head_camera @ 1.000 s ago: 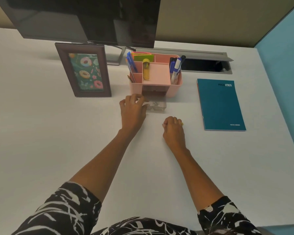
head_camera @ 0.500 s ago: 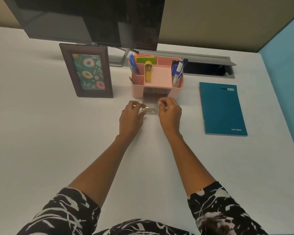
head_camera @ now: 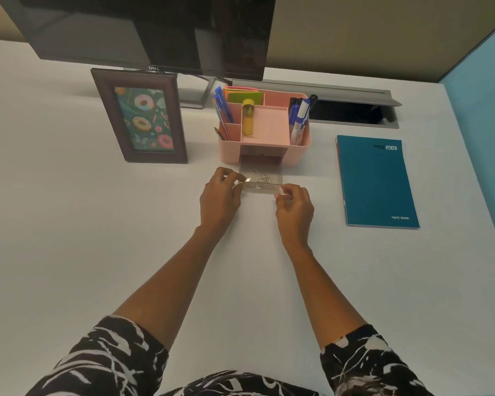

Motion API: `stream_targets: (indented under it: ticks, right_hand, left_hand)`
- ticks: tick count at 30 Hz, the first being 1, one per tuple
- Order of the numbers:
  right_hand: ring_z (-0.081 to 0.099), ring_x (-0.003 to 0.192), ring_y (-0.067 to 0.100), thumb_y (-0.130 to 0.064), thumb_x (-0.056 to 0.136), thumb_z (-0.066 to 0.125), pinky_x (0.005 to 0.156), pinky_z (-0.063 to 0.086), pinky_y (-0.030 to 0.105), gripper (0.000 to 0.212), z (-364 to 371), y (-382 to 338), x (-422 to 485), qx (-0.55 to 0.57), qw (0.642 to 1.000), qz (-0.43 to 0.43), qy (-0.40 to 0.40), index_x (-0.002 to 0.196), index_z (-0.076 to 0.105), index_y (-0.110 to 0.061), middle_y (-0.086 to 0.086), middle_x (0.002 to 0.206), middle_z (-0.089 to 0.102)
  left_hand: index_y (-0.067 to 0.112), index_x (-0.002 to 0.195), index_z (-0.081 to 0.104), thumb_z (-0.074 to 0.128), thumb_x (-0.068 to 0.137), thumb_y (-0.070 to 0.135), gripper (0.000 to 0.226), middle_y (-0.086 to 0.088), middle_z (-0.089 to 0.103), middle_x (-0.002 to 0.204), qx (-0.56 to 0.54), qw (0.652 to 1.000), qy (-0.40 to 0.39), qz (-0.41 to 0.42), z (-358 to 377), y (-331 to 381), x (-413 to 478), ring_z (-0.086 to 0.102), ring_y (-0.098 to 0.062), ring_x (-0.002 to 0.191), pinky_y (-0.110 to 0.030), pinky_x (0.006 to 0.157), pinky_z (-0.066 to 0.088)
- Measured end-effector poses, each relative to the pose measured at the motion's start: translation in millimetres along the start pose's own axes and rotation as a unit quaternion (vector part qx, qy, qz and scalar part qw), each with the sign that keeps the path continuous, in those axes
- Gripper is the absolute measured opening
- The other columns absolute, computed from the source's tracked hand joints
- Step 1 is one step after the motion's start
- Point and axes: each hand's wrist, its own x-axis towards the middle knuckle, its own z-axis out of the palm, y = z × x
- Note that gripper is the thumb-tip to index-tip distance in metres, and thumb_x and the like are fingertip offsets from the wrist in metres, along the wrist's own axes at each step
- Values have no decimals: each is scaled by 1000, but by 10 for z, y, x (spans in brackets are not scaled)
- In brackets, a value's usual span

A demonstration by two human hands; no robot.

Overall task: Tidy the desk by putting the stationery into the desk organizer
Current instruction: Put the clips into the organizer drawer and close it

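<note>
Left hand (head_camera: 219, 200) and right hand (head_camera: 293, 205) are pinching the clear drawer's (head_camera: 259, 187) front corners, seemingly squaring it for the organizer's (head_camera: 272, 124) slot.

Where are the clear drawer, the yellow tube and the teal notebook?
clear drawer (head_camera: 262, 186): head view, on its front wall.
yellow tube (head_camera: 248, 122): head view, middle of its body.
teal notebook (head_camera: 377, 181): head view, middle of its cover.
</note>
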Motion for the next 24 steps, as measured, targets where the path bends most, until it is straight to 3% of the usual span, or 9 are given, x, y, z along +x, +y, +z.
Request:
stream_targets:
  ticks: [11,14,19,24]
  right_hand:
    - [62,76,16,-21,90,60,71,50,20,11,147,-103,290,3,1000,16,3,92,58,-10,6,87,68]
    - [62,75,17,-25,90,59,75,53,24,14,196,-121,360,7,1000,22,7,92,56,-11,6,87,68]
    - [63,75,16,-30,89,60,78,55,26,18,277,-132,427,8,1000,27,13,90,57,-13,4,89,69]
    - [60,69,14,-36,89,60,75,54,25,24,325,-190,482,7,999,46,15,86,60,-12,3,84,69]
  left_hand:
    - [23,104,66,63,90,21,14,0,63,119,-16,999,28,-24,16,97,177,64,-24,91,-38,82,57]
    - [24,105,60,63,91,27,14,2,67,113,-29,995,38,-83,12,177,237,64,-19,88,-35,86,55]
    - [25,97,52,63,90,34,16,5,69,100,-51,983,63,-162,26,275,310,60,-12,76,-27,79,50]
    - [24,99,55,62,89,41,22,5,68,98,-50,976,70,-199,49,298,405,60,-13,76,-35,86,55]
